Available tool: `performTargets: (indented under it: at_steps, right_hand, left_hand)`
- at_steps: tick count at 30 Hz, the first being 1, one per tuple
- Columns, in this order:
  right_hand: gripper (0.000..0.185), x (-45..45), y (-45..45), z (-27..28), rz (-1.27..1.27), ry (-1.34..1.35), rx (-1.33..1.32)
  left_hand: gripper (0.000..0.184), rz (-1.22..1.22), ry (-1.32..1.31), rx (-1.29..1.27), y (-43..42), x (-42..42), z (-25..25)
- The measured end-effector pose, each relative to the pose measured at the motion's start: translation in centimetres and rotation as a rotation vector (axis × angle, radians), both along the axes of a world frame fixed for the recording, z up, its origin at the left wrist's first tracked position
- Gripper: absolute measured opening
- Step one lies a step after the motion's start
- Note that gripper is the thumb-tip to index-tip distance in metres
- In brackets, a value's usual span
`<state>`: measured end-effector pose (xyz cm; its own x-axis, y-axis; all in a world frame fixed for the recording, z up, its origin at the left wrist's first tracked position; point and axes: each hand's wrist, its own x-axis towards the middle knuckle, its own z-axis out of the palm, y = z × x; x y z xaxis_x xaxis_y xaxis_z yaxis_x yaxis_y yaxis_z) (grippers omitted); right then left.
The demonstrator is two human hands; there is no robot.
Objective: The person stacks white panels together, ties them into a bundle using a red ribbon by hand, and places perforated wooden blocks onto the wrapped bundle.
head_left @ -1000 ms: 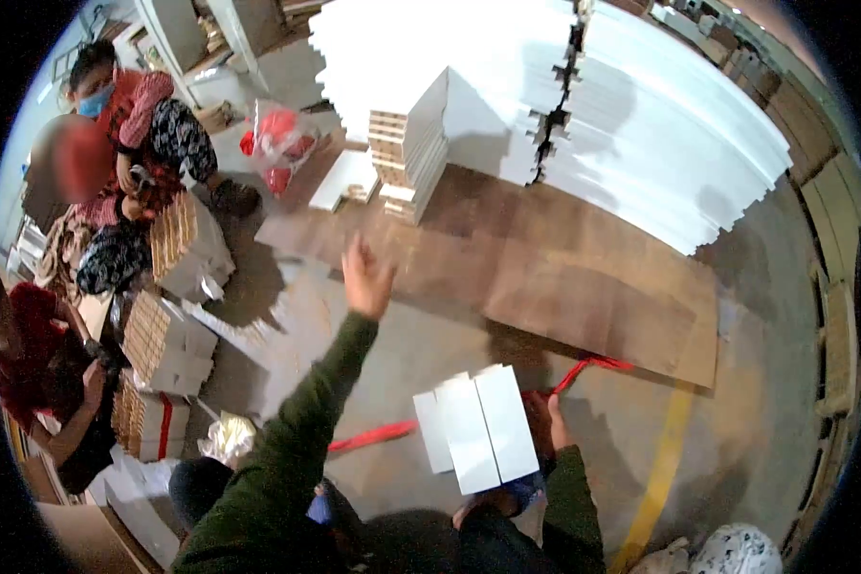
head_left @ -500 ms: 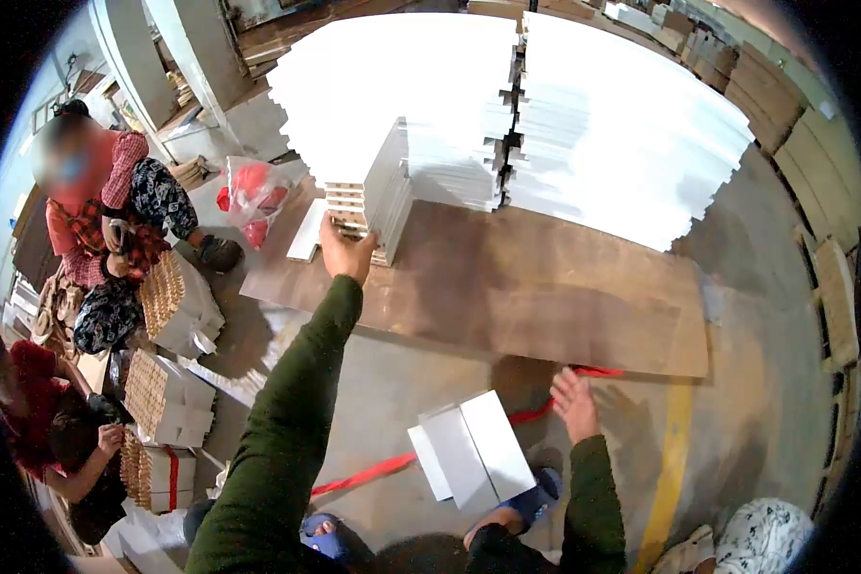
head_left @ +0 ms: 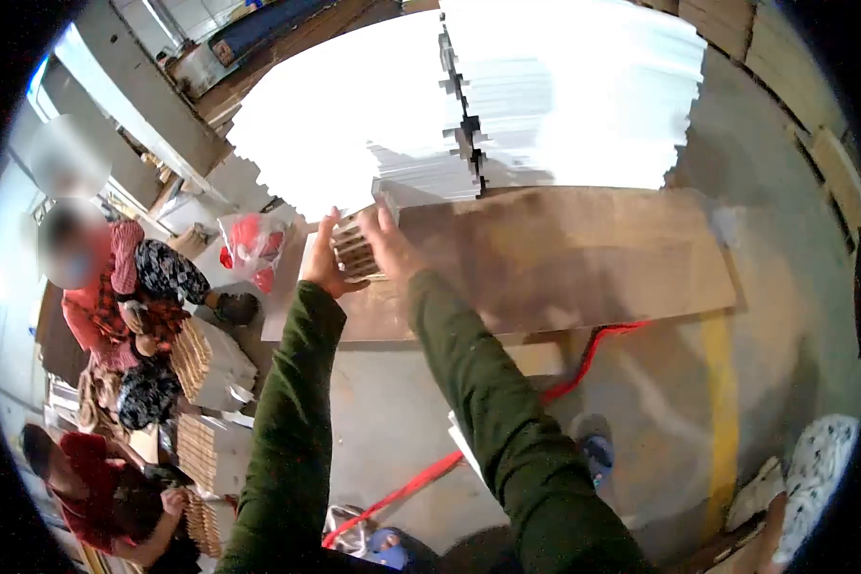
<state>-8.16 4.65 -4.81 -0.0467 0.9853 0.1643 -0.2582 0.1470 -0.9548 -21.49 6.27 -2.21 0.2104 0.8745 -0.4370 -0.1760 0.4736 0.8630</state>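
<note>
A small stack of white boards (head_left: 356, 251), brown and slotted at the ends facing me, stands at the left part of the brown sheet. My left hand (head_left: 325, 260) grips its left side, fingers at the edge and thumb under the near end. Against the right side, my right hand (head_left: 392, 245) is closed and slightly blurred. The boards' far end is hidden behind my fingers. A red strap (head_left: 421, 478) runs over the floor below my arms. White panels (head_left: 465, 448) on the floor are mostly covered by my right forearm.
Tall stacks of white boards (head_left: 584, 105) stand behind the brown sheet (head_left: 564, 258). A plastic bag with red contents (head_left: 253, 244) lies to the left. Two people sit at left beside bundled white pieces (head_left: 220, 364). A patterned garment (head_left: 823, 469) shows at lower right.
My right hand has moved from above the floor up to the stack of boards, joining my left hand. The view has shifted, and my right forearm now covers most of the floor panels.
</note>
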Motion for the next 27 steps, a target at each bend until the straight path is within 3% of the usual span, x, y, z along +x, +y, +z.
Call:
performTargets:
  at_steps: [2,4,5,6,8,9,10,12,13,15,17,20,22,24,26,27]
  right_hand:
    - [0.071,-0.8,-0.6,-0.1,-0.104,0.063,0.156]
    - [0.060,1.7,-2.5,0.5,0.091,0.402,-0.069]
    - [0.054,2.4,-1.4,-2.6,0.154,0.425,-0.105]
    - [0.054,3.1,-2.2,-2.1,0.146,0.415,-0.107]
    - [0.063,4.7,-4.7,-0.9,-0.043,0.094,-0.080]
    - [0.069,3.9,-3.8,-1.5,-0.050,0.060,-0.176]
    - [0.069,4.8,-4.6,-2.9,-0.058,0.057,-0.196]
    - [0.071,7.1,-7.1,-3.4,0.346,0.223,-0.426]
    - [0.063,6.9,-6.9,-5.9,0.276,0.272,-0.291]
    - [0.059,8.6,-7.2,-6.7,0.267,0.270,-0.340]
    - [0.047,10.2,-7.5,-5.5,0.211,0.244,-0.392]
    - [0.047,11.4,-7.5,-2.3,0.066,0.406,-0.407]
    - [0.045,12.1,-5.8,-3.9,0.051,0.531,-0.361]
    - [0.043,12.5,-4.6,-4.6,0.088,0.600,-0.322]
    - [0.043,12.8,-4.3,-3.5,0.038,0.530,-0.292]
    - [0.062,13.0,-5.0,-1.6,-0.001,0.454,-0.135]
  left_hand:
    - [0.063,0.070,0.121,-0.020,-1.6,0.9,1.1]
    - [0.056,-0.125,-0.027,0.014,-2.8,-0.2,0.5]
    - [0.055,-0.163,-0.025,0.028,-3.7,-1.0,-0.2]
    - [0.063,-0.167,-0.060,0.028,-4.6,-1.8,-1.9]
    - [0.077,-0.145,0.178,0.118,-7.9,0.0,-2.5]
    - [0.083,-0.215,0.190,0.208,-8.9,1.0,-3.7]
    - [0.089,-0.281,0.202,0.298,-9.8,1.7,-4.8]
    - [0.095,-0.369,0.238,0.192,-10.6,2.4,-6.9]
    - [0.095,-0.395,0.238,0.313,-10.4,3.3,-8.0]
    - [0.096,-0.431,0.226,0.406,-10.2,4.3,-9.7]
    - [0.097,-0.469,0.387,0.610,-8.4,5.3,-10.3]
    - [0.103,-0.533,0.560,0.655,-6.6,7.9,-6.0]
    - [0.104,-0.545,0.429,0.637,-5.3,10.0,-4.0]
    - [0.096,-0.502,0.651,0.607,-3.9,11.4,-3.8]
    - [0.088,-0.546,0.186,0.474,-3.5,12.2,-2.9]
    - [0.085,-0.531,0.172,0.523,-3.6,12.5,-1.6]
